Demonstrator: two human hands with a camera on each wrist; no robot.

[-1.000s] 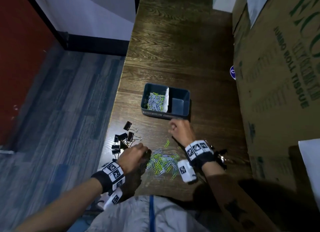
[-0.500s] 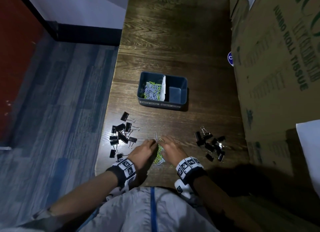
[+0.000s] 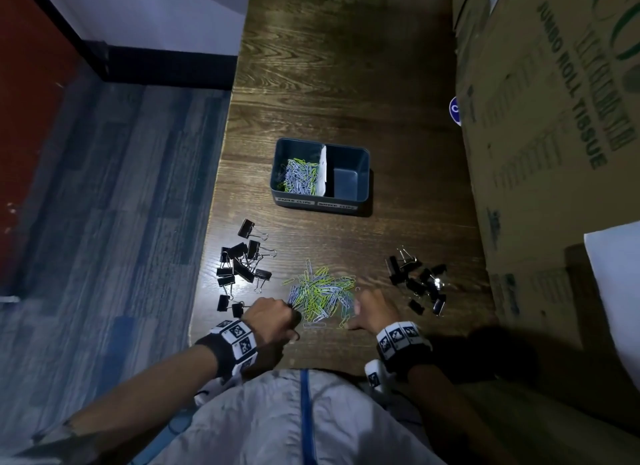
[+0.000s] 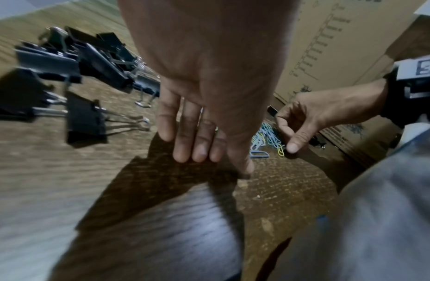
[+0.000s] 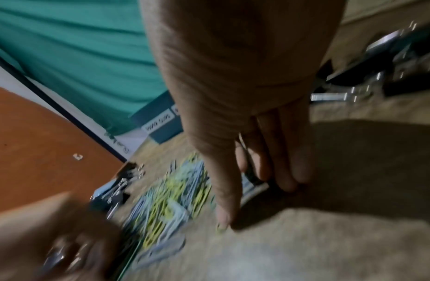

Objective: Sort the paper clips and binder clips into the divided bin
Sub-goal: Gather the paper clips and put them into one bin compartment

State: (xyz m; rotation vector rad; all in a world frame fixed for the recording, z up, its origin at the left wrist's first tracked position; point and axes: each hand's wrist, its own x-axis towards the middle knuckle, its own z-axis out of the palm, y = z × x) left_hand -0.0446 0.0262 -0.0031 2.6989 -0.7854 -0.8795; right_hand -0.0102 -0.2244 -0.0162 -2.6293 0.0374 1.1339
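The dark divided bin point(image 3: 364, 173) stands mid-table; its left compartment holds paper clips point(image 3: 298, 176) and its right one is bare. A loose pile of green and pale paper clips point(image 3: 320, 293) lies in front of me. Black binder clips lie in a left heap point(image 3: 242, 267) and a right heap point(image 3: 417, 284). My left hand point(image 3: 291, 317) touches the pile's left edge, its straight fingers point(image 4: 199, 146) down on the wood. My right hand point(image 3: 360, 308) rests at the pile's right edge, thumb tip point(image 5: 223, 216) on the table. Neither hand visibly holds a clip.
A large cardboard box point(image 3: 540, 152) walls the table's right side. The table's left edge point(image 3: 207, 256) drops to the floor just beyond the left binder clips. A white sheet point(image 3: 616, 274) lies on the box at far right.
My right hand came back from the bin to the pile. Both hands then met over the pile and have now spread apart to its two sides.
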